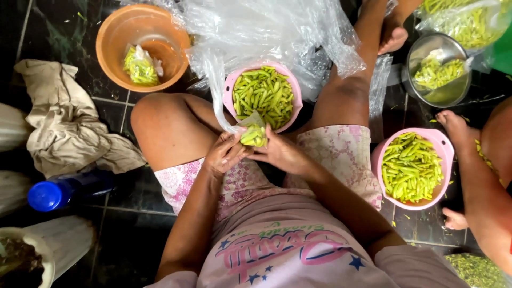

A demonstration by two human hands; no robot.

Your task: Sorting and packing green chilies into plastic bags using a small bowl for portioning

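I sit on a dark tiled floor with a pink bowl (230,90) of green chillies between my legs. Both hands meet just below that bowl. My left hand (223,154) and my right hand (280,153) together grip a small clear plastic bag (253,133) stuffed with green chillies. The bag's long clear neck runs up to the left past the bowl's rim.
An orange bowl (112,53) at top left holds filled bags. Clear plastic sheeting (266,26) lies behind the bowl. A second pink bowl (442,146) of chillies and a steel bowl (453,90) stand right, beside another person's leg (480,186). A beige cloth (69,128) and blue-capped bottle (50,194) lie left.
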